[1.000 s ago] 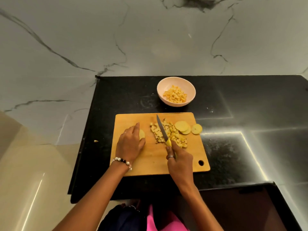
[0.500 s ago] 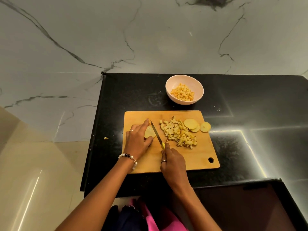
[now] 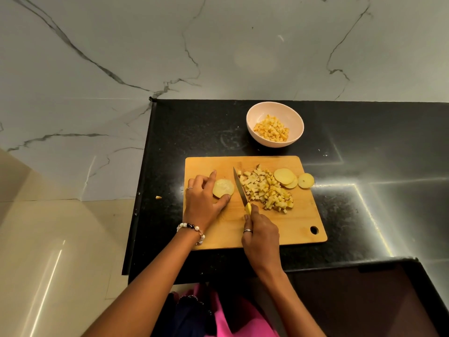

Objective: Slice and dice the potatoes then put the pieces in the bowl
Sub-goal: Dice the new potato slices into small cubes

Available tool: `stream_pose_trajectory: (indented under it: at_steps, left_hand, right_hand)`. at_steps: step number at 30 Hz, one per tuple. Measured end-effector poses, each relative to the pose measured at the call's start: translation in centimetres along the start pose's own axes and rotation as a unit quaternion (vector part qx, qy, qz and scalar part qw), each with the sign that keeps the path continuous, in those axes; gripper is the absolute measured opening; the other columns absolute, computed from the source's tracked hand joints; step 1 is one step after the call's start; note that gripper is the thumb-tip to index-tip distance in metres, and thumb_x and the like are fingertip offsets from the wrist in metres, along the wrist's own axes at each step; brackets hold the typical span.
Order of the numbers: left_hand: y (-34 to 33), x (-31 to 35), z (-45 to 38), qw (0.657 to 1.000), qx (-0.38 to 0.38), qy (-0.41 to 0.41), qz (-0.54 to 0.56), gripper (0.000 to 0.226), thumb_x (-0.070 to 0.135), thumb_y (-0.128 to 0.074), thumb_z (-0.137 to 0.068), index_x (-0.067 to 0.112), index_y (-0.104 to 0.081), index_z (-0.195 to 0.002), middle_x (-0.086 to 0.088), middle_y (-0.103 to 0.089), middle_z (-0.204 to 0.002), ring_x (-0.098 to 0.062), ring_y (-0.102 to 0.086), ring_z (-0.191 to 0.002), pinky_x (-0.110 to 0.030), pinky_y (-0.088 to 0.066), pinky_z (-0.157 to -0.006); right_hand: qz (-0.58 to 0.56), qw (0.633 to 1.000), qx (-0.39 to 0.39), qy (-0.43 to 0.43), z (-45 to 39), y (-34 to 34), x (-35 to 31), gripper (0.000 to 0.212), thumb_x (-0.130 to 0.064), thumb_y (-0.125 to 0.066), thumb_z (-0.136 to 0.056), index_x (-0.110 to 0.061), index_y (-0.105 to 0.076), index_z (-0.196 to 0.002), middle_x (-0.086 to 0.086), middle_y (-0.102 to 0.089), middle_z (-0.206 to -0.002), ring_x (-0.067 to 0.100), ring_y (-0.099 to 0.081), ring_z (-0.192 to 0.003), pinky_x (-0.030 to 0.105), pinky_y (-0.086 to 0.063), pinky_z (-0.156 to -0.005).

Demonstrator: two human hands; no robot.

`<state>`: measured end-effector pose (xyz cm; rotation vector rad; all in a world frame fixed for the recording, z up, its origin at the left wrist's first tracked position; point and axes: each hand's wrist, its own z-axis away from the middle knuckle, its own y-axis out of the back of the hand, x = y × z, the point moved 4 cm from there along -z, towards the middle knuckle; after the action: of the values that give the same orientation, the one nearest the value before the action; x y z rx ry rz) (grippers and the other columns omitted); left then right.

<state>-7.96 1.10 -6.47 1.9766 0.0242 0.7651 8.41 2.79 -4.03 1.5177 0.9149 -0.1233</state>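
On the cutting board (image 3: 218, 235) I read the task as partly done. The bowl (image 3: 257, 113) on the tabletop (image 3: 364, 142) already holds diced pieces (image 3: 271, 131). A second diced pile (image 3: 266, 189) and three slices (image 3: 284, 176) wait on the board. My left hand (image 3: 202, 201) steadies a potato piece (image 3: 223, 188), grip curled round it; my right hand (image 3: 261, 237) is clamped on the knife (image 3: 239, 187). Remaining, by my estimate: dice that piece and the slices, then transfer everything.

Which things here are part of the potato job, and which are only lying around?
Part of the job:
potato piece under left hand
knife in right hand
diced pile
slices
cutting board
bowl

Lying around:
scrap on counter
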Motion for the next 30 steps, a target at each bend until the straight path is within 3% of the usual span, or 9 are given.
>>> stream_pose_trajectory:
  at_steps: [3, 7, 12, 14, 16, 19, 23, 27, 30]
  left_hand:
    - [-0.1, 0.5, -0.1, 0.996, 0.003, 0.012, -0.085, 0.073, 0.064, -0.047, -0.076, 0.008, -0.06, -0.122, -0.008, -0.058, -0.09, -0.025, -0.052, -0.081, -0.035, -0.045, -0.067]
    - [0.2, 1.2, -1.1, 0.988, 0.001, 0.034, -0.151, 0.059, 0.064, -0.061, -0.075, 0.014, -0.067, -0.105, -0.007, -0.059, -0.089, -0.025, -0.054, -0.082, -0.035, -0.04, -0.068]
    - [1.7, 0.8, -2.6, 0.97, -0.037, 0.112, -0.211, 0.069, 0.078, -0.042, -0.076, 0.013, -0.064, -0.091, -0.004, -0.06, -0.089, -0.022, -0.055, -0.081, -0.037, -0.037, -0.073]
    - [2.7, 0.2, -2.9, 0.972, -0.032, 0.148, -0.18, 0.068, 0.077, -0.039, -0.078, 0.014, -0.063, -0.084, -0.004, -0.059, -0.087, -0.022, -0.055, -0.081, -0.038, -0.037, -0.075]
    - [3.6, -0.9, -3.2, 0.981, 0.0, 0.183, -0.062, 0.055, 0.064, -0.044, -0.087, 0.013, -0.064, -0.083, -0.005, -0.058, -0.085, -0.023, -0.056, -0.08, -0.036, -0.037, -0.075]
    - [4.3, -3.1, -3.4, 0.973, 0.035, 0.211, 0.091, 0.036, 0.037, -0.051, -0.094, 0.007, -0.064, -0.079, -0.008, -0.06, -0.078, -0.025, -0.059, -0.076, -0.025, -0.036, -0.058]
    - [4.7, -3.5, -3.3, 0.976, 0.018, 0.178, 0.126, 0.018, 0.014, -0.055, -0.093, 0.006, -0.07, -0.099, -0.009, -0.068, -0.095, -0.017, -0.062, -0.087, -0.025, -0.046, -0.07]
    - [4.3, -1.9, -3.1, 0.985, -0.029, 0.106, 0.133, 0.027, 0.002, -0.058, -0.088, 0.008, -0.066, -0.113, -0.006, -0.065, -0.107, -0.013, -0.059, -0.096, -0.017, -0.043, -0.079]
    - [3.6, -1.5, -3.3, 0.987, -0.057, 0.091, 0.122, 0.031, 0.005, -0.065, -0.085, 0.011, -0.066, -0.115, -0.006, -0.061, -0.112, -0.016, -0.058, -0.1, -0.023, -0.048, -0.085]
  right_hand:
    - [-0.021, 1.0, 0.006, 0.0, 0.1, 0.1, 0.1, 0.045, -0.02, -0.044, -0.091, 0.006, -0.055, -0.126, 0.015, -0.067, -0.084, 0.031, -0.063, -0.071, 0.04, -0.05, -0.058]
    - [-0.045, 0.999, 0.017, 0.003, 0.4, 0.5, 0.1, 0.045, -0.02, -0.045, -0.091, 0.005, -0.054, -0.127, 0.014, -0.066, -0.08, 0.029, -0.062, -0.069, 0.043, -0.051, -0.057]
    - [-0.068, 0.997, 0.026, 0.001, 1.1, 1.4, 0.5, 0.043, -0.017, -0.048, -0.09, 0.004, -0.054, -0.127, 0.01, -0.068, -0.081, 0.024, -0.062, -0.069, 0.04, -0.051, -0.059]
    - [-0.077, 0.997, 0.018, -0.005, 1.6, 1.5, 0.6, 0.043, -0.018, -0.048, -0.089, 0.003, -0.055, -0.126, 0.008, -0.068, -0.079, 0.02, -0.062, -0.068, 0.038, -0.05, -0.057]
    - [-0.085, 0.996, 0.002, -0.005, 2.2, 1.6, 0.7, 0.042, -0.018, -0.049, -0.089, 0.0, -0.057, -0.125, 0.004, -0.066, -0.074, 0.015, -0.058, -0.062, 0.036, -0.046, -0.053]
    - [-0.081, 0.996, -0.038, 0.026, 2.8, 1.5, 0.0, 0.04, -0.018, -0.051, -0.087, -0.003, -0.061, -0.122, 0.001, -0.062, -0.066, 0.013, -0.055, -0.056, 0.028, -0.038, -0.049]
    - [-0.012, 0.993, -0.084, 0.078, 3.3, 0.1, -1.4, 0.041, -0.02, -0.047, -0.088, -0.003, -0.06, -0.123, 0.008, -0.065, -0.074, 0.025, -0.06, -0.063, 0.028, -0.034, -0.053]
    - [0.034, 0.995, -0.079, 0.042, 3.3, -0.1, -1.4, 0.041, -0.014, -0.051, -0.083, 0.003, -0.062, -0.118, 0.011, -0.064, -0.07, 0.029, -0.06, -0.058, 0.029, -0.037, -0.045]
    - [0.062, 0.996, -0.062, 0.004, 3.4, 0.7, -0.1, 0.045, -0.017, -0.045, -0.084, 0.002, -0.06, -0.121, 0.013, -0.064, -0.075, 0.034, -0.061, -0.063, 0.037, -0.043, -0.047]
